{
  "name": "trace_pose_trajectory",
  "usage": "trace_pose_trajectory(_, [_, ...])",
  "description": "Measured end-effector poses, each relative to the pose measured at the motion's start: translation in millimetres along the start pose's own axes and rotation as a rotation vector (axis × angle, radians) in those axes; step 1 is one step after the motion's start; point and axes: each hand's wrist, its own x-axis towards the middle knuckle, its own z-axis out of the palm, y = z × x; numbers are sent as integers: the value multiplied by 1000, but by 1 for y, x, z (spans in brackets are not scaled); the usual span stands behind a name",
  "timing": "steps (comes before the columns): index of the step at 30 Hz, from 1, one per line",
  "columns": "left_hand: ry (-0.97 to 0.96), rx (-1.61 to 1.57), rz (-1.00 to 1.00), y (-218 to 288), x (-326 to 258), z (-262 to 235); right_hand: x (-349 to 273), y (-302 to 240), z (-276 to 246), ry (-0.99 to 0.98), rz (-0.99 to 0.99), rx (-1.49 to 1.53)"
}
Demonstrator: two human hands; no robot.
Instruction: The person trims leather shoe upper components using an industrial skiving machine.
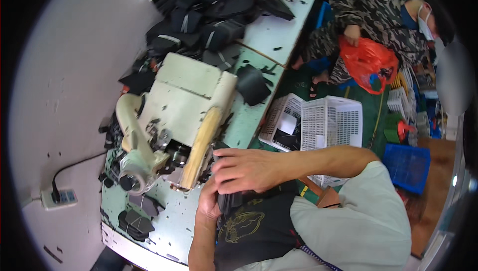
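Note:
Close to my body, at the table edge, my left hand (209, 200) is closed around a bunch of dark fabric pieces (230, 202). Over its top lies my right hand (244, 170), fingers curled against the same bunch and partly covering it. Just left of my hands is a cream sewing machine (191, 101) with a curved arm and a worn yellowish edge strip (201, 149). Dark scraps cling around its working end.
Black sewn pieces (209, 17) are heaped behind the machine. A dark panel (253, 84) and small stacked pieces (135, 223) lie on the pale green table (172, 226). To the right are white baskets (331, 121), a blue crate (407, 166) and a seated person holding a red bag (366, 62).

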Motion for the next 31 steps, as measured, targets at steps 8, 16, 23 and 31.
trace_pose_trajectory(8, [232, 343, 63, 25, -28, 51, -107, 190, -19, 700, 1614, -34])
trace_pose_trajectory(16, [305, 387, 23, 9, -32, 53, -79, 189, -14, 810, 1684, 72])
trace_pose_trajectory(23, [40, 267, 125, 41, -5, 52, -72, 49, 65, 1322, 1075, 308])
trace_pose_trajectory(31, [221, 755, 219, 47, -36, 74, -37, -33, 129, 1252, 595, 972])
